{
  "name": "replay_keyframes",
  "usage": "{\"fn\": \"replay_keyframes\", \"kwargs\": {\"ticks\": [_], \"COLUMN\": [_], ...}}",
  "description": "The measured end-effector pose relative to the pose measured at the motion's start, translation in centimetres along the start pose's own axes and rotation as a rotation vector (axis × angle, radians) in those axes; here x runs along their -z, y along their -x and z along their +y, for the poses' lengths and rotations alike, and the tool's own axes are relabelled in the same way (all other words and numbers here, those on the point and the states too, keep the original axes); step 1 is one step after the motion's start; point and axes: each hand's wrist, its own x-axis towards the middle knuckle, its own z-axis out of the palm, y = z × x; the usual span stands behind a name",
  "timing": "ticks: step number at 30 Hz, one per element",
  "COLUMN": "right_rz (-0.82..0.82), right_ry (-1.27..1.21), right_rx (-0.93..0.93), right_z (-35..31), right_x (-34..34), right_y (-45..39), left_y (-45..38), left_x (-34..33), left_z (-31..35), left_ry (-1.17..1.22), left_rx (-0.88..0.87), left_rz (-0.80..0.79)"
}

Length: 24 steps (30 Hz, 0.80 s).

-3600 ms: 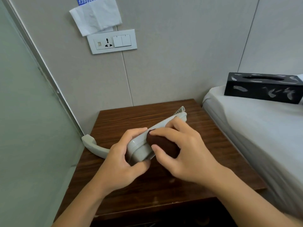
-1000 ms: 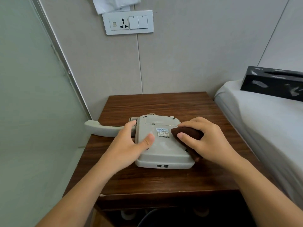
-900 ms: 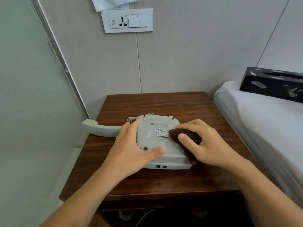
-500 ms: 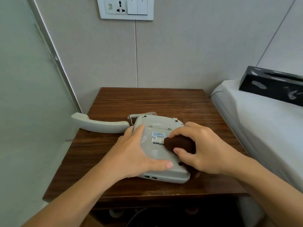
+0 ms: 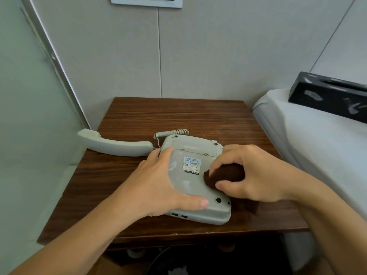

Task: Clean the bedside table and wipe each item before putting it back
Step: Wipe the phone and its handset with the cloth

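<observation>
From the head view, the dark wood bedside table (image 5: 178, 120) fills the middle, its grain running side to side, pushed against grey wall panels. At twelve o'clock a white switch plate (image 5: 147, 2) sits on the wall. At nine o'clock stands a frosted glass panel (image 5: 25, 116); at three o'clock a white bed (image 5: 309, 147) carries a black tissue box (image 5: 327, 96).

The phone base (image 5: 190, 181) lies upside down near the table's front edge, label up. Its handset (image 5: 115, 144) lies at ten o'clock, joined by a coiled cord (image 5: 171, 132). The left hand (image 5: 156, 185) lies flat on the base, fingers straight. The right hand (image 5: 256, 175) pinches a brown cloth (image 5: 224, 175) against it.
</observation>
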Motion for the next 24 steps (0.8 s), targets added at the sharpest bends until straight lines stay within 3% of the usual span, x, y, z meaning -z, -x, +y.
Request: {"fn": "replay_keyframes", "kwargs": {"ticks": [6, 8, 12, 19, 24], "right_rz": [0.168, 0.155, -0.026, 0.111, 0.051], "right_ry": [0.105, 0.12, 0.029, 0.132, 0.122], "right_rx": [-0.119, -0.076, 0.057, -0.125, -0.03], "right_z": [1.7, 0.9, -2.1, 1.1, -1.6], "right_x": [-0.1, -0.6, -0.8, -0.1, -1.4], "right_y": [-3.1, -2.1, 0.9, -2.6, 0.4], "left_y": [-0.3, -0.3, -0.3, -0.3, -0.1], "left_x": [0.3, 0.2, 0.0, 0.2, 0.0], "left_z": [0.3, 0.2, 0.1, 0.3, 0.1], "left_ry": [-0.033, -0.035, -0.046, -0.073, -0.061], "left_rx": [0.009, 0.014, 0.012, 0.016, 0.013], "left_rz": [0.006, 0.005, 0.0, 0.015, 0.023]}}
